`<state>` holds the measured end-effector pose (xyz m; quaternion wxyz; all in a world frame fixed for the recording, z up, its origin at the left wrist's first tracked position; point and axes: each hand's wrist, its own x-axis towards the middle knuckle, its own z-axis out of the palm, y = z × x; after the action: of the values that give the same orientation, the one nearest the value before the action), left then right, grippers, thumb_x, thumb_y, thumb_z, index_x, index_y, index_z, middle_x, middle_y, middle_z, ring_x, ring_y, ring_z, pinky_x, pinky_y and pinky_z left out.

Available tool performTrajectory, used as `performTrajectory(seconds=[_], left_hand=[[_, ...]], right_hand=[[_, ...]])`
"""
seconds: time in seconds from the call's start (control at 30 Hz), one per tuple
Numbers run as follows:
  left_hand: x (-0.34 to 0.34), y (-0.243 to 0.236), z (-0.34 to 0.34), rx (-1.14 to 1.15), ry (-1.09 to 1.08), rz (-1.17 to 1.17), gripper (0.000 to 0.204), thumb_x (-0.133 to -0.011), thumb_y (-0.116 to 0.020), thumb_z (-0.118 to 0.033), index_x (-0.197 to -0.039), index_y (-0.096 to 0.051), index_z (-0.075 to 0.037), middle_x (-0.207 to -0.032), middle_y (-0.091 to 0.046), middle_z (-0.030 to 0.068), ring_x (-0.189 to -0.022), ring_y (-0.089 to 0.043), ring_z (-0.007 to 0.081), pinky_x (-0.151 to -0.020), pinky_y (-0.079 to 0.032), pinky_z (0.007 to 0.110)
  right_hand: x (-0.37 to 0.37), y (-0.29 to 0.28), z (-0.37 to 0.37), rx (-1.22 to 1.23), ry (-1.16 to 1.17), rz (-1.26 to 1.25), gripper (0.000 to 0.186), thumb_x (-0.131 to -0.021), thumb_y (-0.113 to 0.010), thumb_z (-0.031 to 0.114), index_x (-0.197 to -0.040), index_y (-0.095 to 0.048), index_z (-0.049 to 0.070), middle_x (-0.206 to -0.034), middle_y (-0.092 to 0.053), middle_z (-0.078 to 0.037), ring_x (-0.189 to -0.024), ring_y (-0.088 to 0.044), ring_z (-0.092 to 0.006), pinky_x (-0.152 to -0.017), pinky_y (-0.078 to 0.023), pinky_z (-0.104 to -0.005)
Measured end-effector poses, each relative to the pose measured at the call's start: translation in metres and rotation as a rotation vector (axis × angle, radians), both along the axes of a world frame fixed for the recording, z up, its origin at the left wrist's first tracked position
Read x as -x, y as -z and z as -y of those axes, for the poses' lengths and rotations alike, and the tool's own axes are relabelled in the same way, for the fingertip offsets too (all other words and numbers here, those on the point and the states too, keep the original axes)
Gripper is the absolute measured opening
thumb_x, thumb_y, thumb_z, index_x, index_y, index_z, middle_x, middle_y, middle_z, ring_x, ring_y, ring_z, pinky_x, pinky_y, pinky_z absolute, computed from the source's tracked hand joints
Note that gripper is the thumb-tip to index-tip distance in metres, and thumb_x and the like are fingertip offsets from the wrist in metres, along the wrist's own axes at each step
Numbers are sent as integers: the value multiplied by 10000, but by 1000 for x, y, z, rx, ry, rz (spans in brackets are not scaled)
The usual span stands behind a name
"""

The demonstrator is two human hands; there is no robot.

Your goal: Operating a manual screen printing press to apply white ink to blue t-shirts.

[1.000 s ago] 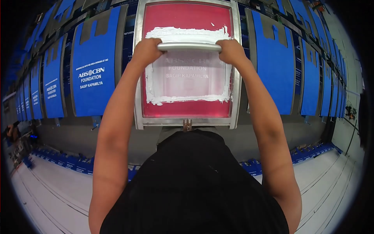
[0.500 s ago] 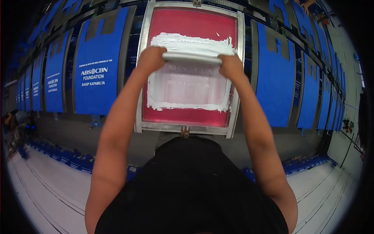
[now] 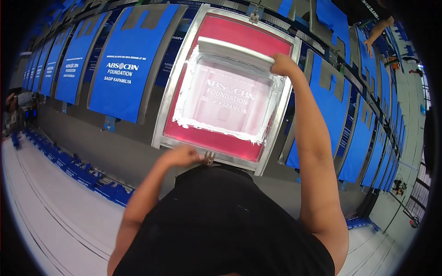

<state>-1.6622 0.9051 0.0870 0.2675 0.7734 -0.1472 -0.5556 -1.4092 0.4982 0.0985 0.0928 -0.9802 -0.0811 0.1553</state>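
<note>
In front of me lies a screen-printing frame (image 3: 175, 99) with a metal rim and pink-red mesh (image 3: 246, 30). Thick white ink (image 3: 214, 128) borders a paler rectangle where white lettering shows through. A long squeegee (image 3: 235, 49) leans across the far part of the mesh. My right hand (image 3: 284, 66) is closed around its right end. At the near rim, my left hand (image 3: 182, 156) is curled with its fingers against the frame, beside a small metal bracket (image 3: 209, 158). Its fingertips are partly hidden.
Blue bag-shaped fabric pieces on grey boards line both sides, including a printed one (image 3: 122, 69) at left and another (image 3: 317, 110) at right. Another person's hand (image 3: 369, 46) reaches in at far right. Blue pieces (image 3: 87, 172) hang low behind me at left.
My left hand has let go of the squeegee and come down to the frame's near rim. The squeegee has moved farther away, held by my right hand alone. The view has tilted.
</note>
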Motion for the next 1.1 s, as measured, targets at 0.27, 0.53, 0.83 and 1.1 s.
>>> performTrajectory(seconds=[0.27, 0.53, 0.83, 1.1], left_hand=[[93, 105, -9, 464, -624, -289, 418, -971, -539, -406, -897, -665, -14, -770, -620, -21, -709, -554, 90, -673, -457, 262], [68, 48, -9, 512, -498, -362, 433, -989, -497, -398, -835, -652, -24, -693, -585, -2, -620, -530, 73, -553, -445, 226], [70, 35, 5, 492, -613, -334, 472, -973, -507, -460, -817, -648, -37, -634, -542, -10, -552, -502, 83, -521, -424, 231], [93, 98, 1, 192, -683, -142, 432, -945, -561, -437, -822, -672, -38, -660, -613, 30, -547, -543, 110, -513, -445, 283]], right_hand=[[-13, -11, -88, -24, -39, 64, 481, -653, -611, 110, -1130, -676, 87, -1088, -666, -188, -1006, -633, -359, -896, -501, -415], [59, -39, -121, 18, 39, 17, 523, -636, -593, 93, -1153, -669, 127, -1052, -675, -179, -1001, -633, -348, -889, -501, -409], [291, -38, -191, -136, 38, 197, 351, -631, -601, -7, -976, -629, 58, -893, -641, -95, -881, -589, -296, -780, -460, -415], [257, -22, -140, -103, 7, 159, 303, -670, -647, 88, -973, -646, 82, -882, -663, -116, -886, -617, -316, -785, -458, -447]])
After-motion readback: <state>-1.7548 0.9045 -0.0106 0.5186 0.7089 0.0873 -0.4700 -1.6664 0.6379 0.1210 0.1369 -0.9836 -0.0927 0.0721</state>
